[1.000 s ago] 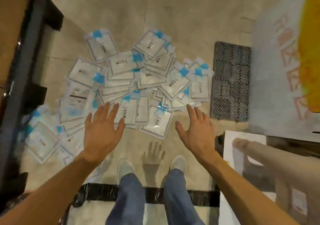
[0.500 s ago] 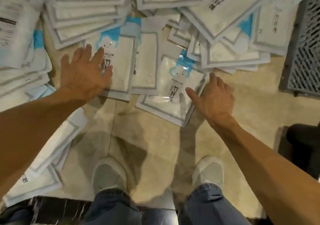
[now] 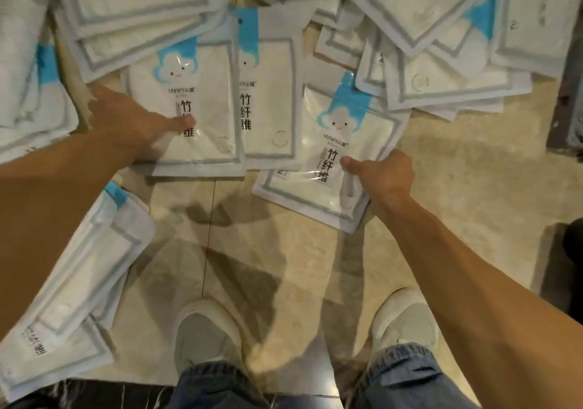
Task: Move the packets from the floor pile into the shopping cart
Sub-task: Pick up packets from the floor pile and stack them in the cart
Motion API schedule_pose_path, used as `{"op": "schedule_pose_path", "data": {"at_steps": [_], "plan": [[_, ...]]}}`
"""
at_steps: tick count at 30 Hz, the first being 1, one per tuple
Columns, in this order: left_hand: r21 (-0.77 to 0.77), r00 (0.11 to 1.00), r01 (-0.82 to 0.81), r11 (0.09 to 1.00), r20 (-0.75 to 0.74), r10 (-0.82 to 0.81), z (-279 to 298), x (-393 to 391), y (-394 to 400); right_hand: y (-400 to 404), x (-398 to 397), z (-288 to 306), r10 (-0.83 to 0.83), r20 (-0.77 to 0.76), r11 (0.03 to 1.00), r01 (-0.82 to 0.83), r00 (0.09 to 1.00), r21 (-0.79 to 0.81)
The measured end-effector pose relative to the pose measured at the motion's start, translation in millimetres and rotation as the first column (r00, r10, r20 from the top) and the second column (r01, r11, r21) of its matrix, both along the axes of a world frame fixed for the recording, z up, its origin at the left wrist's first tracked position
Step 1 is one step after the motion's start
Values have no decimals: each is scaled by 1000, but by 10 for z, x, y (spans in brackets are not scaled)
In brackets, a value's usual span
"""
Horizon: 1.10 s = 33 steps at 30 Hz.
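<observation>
Floor (image 3: 457, 169): tan tile, packet pile (image 3: 157, 14) spread out.
Left hand (image 3: 126, 121): my thumb pinches one packet (image 3: 202, 99) for lifting.
Right hand (image 3: 385, 175): pinching another packet's (image 3: 315, 169) edge.
Cart: unseen.

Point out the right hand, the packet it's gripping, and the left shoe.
right hand (image 3: 386, 176), head view, on the back of the hand.
packet under right hand (image 3: 318, 143), head view, on its white front beside the printed text.
left shoe (image 3: 206, 333), head view, on the toe.

Glossy plastic packets (image 3: 334, 156), polished stone floor (image 3: 284, 251)
</observation>
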State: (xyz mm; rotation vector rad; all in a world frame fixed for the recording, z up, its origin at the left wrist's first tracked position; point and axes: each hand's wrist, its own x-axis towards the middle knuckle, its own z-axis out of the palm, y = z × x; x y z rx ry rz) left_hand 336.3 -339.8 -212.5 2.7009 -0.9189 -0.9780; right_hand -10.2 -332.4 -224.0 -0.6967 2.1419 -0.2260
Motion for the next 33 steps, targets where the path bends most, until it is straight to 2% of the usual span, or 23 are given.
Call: {"op": "schedule_pose_path", "data": {"at_steps": [3, 5, 8, 11, 15, 19, 24, 28, 33], "plan": [[37, 978, -116, 993, -172, 121, 86, 26, 69, 66, -61, 9, -106, 148, 989, 120, 983, -84], [-14, 959, -178, 984, -226, 170, 86, 15, 145, 140, -134, 81, -201, 298, 962, 245, 933, -119], [-101, 871, -407, 908, -342, 352, 113, -55, 305, 284, -267, 241, -258, 418, 934, 336, 871, -125], [-131, 804, -436, 890, -500, 320, 255, -113, 502, 390, -419, 467, -310, 450, 914, 392, 837, -101], [-153, 810, -384, 911, -530, 252, 632, -181, 730, 406, -531, 903, -387, 517, 886, 463, 763, -19], [-107, 725, -466, 878, -615, 309, 1210, -208, 654, 211, -508, 1437, -309, 565, 916, 399, 765, -39], [-176, 693, -513, 840, -662, 284, 2187, -88, 414, -259, -343, 2393, -133, 551, 962, 241, 824, -128], [-226, 673, -559, 798, -686, 277, 3187, 187, 248, -709, -80, 3481, 17, 541, 965, 128, 841, -230], [-332, 683, -597, 731, -688, 246, 4819, 560, 251, -1049, 485, 5234, 199, 529, 943, -15, 825, -332]]}}
